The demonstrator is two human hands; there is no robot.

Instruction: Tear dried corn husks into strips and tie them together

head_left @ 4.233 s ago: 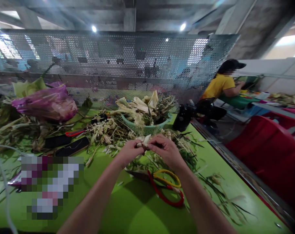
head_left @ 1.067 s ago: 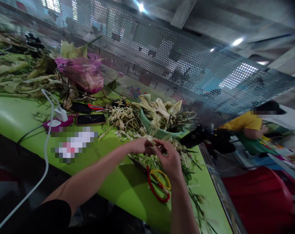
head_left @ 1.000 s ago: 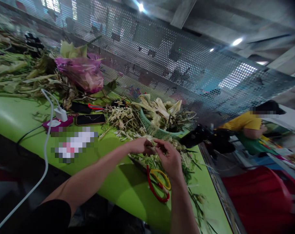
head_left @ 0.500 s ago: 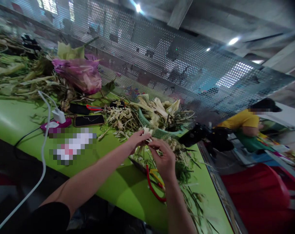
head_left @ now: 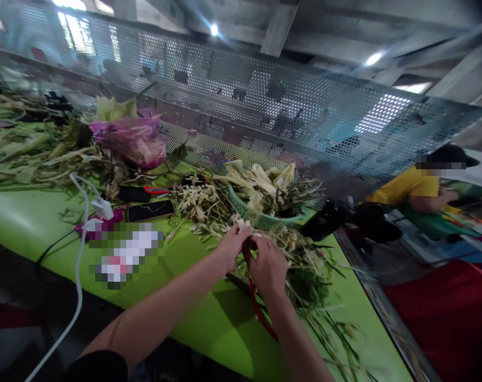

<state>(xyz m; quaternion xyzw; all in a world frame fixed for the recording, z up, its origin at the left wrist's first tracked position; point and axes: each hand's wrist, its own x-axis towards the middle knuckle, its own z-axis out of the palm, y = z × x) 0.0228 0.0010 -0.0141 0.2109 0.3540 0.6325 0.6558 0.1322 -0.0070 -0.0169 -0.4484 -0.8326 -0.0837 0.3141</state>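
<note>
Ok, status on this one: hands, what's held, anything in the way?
Left grip pinching pale husk; right grip beside it, hold unclear. Scissors partly hidden by right forearm. Basket just beyond.

Crm strip (head_left: 239, 220), lime-grn tbl (head_left: 217, 339), mint bskt (head_left: 264, 219)

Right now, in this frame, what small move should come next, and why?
Probably a light press by the right hand on the pale plant piece: the left hand pinches it, the right hand is close beside it, and the red handle lies on the green table, in neither hand.
</note>
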